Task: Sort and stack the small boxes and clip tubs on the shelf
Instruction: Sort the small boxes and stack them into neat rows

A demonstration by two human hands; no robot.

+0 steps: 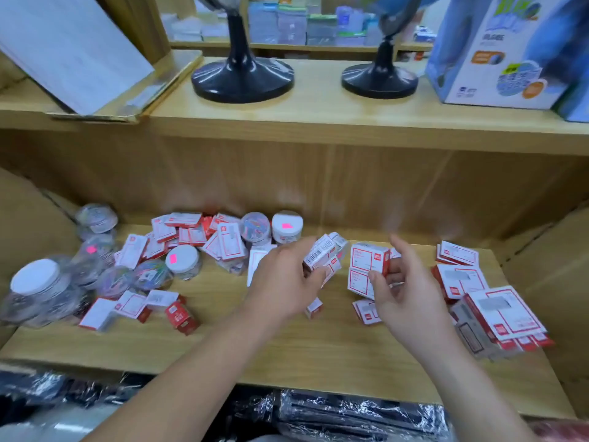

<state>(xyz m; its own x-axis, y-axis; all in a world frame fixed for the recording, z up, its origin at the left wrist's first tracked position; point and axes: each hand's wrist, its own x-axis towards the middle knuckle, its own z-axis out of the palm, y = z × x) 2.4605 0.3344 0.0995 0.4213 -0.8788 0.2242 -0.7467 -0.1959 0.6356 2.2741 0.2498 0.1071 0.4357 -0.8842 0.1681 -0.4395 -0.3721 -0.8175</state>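
My left hand (pixel 283 275) grips a few small red-and-white boxes (pixel 323 255) above the middle of the wooden shelf (pixel 287 342). My right hand (pixel 401 291) holds a short stack of two such boxes (pixel 368 269) just to the right, thumb on the front. A loose pile of the same boxes (pixel 191 234) lies at the back left. Clear clip tubs with white lids (pixel 183 261) stand and lie among them, more tubs (pixel 35 291) at the far left. Larger flat boxes (pixel 497 311) are stacked at the right.
Single small boxes (pixel 178 315) lie near the shelf's front left. The upper shelf carries two black globe stands (pixel 242 78), a blue-and-white carton (pixel 497 52) and a tilted white board (pixel 73 49). Cardboard walls close both shelf ends. Wrapped dark goods (pixel 350 413) lie below.
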